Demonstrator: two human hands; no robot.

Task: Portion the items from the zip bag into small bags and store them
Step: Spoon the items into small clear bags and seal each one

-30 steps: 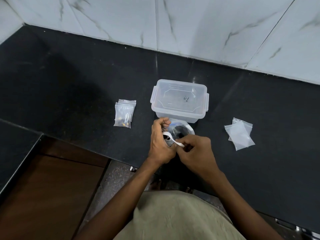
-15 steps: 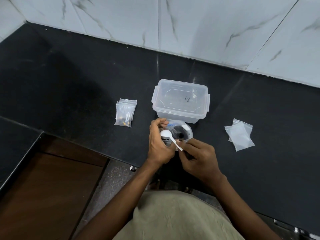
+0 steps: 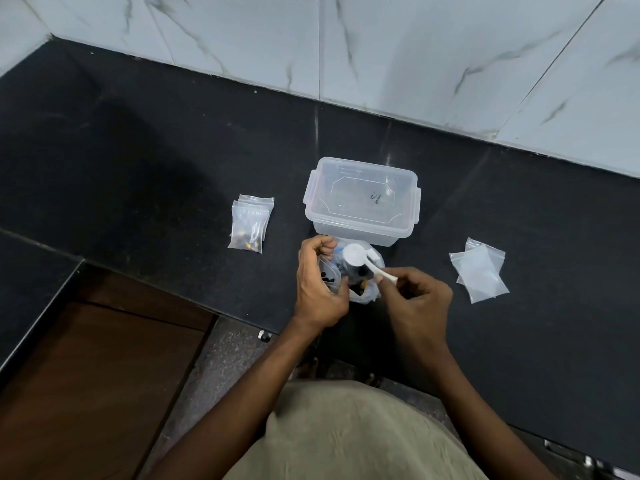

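Observation:
A clear zip bag (image 3: 363,292) with small dark and yellow items stands near the counter's front edge. My left hand (image 3: 318,289) grips its left side and holds its mouth up. My right hand (image 3: 415,299) pinches the handle of a white plastic spoon (image 3: 356,256), whose bowl hovers over the bag's mouth. To the left lie filled small bags (image 3: 250,223) in a little stack. Empty small bags (image 3: 479,270) lie to the right. A clear lidded plastic box (image 3: 362,202) stands just behind the zip bag.
The black stone counter (image 3: 173,161) runs back to a white marble wall (image 3: 381,46). At lower left the counter drops to a brown wooden surface (image 3: 90,393). My beige clothing fills the bottom of the view.
The spoon has risen out of the zip bag and its bowl now sits higher over the mouth. My right hand has shifted right and slightly back. My left hand keeps its hold.

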